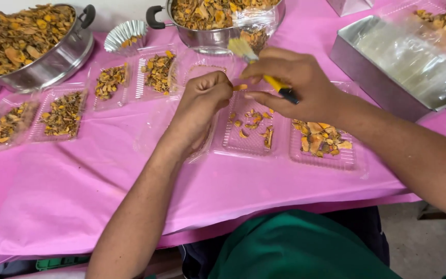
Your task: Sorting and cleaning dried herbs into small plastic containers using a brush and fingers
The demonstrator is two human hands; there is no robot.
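The right hand [298,82] grips a small yellow-handled brush [264,67], bristles raised, while the left hand [205,101] pinches an orange dried slice [240,87] above a ribbed clear plastic tray [249,126] on the pink-covered desk [78,191]. Risk: the brittle, curled slice could snap or drop outside the flimsy tray if brushed hard.

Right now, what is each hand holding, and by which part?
Right hand grips a small brush by its yellow handle; left hand pinches a small orange dried piece.
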